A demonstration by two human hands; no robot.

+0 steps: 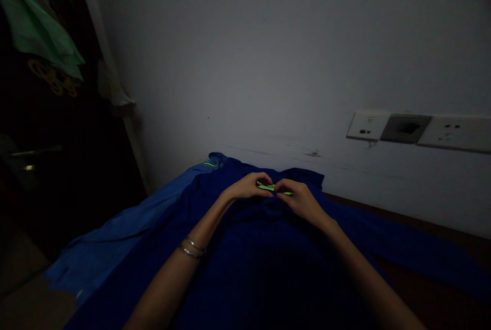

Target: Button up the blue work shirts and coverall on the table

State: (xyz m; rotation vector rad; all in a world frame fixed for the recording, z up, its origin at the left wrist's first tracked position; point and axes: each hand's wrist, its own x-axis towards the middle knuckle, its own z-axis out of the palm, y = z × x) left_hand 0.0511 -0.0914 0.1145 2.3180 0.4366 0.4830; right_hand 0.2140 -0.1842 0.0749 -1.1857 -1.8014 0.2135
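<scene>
A dark blue work jacket (245,248) with a lime-green strip (266,186) across its upper part lies spread out in front of me. Its collar end is toward the wall, and one sleeve (406,248) stretches to the right. My left hand (251,185) pinches the cloth at the strip, thumb below and fingers above. Close beside it, fingertips nearly meeting, my right hand (297,197) pinches the same cloth. What exactly lies between the fingertips is too small and dark to make out. Under the jacket's left side is a lighter blue garment (126,227), also with a lime-green strip.
A pale wall (268,74) rises right behind the garments, with a row of sockets (406,129) at the right. At the left stand a dark door (95,151) with a handle (36,152) and a hanging green cloth (38,28). The dark red-brown surface (433,294) shows under the sleeve.
</scene>
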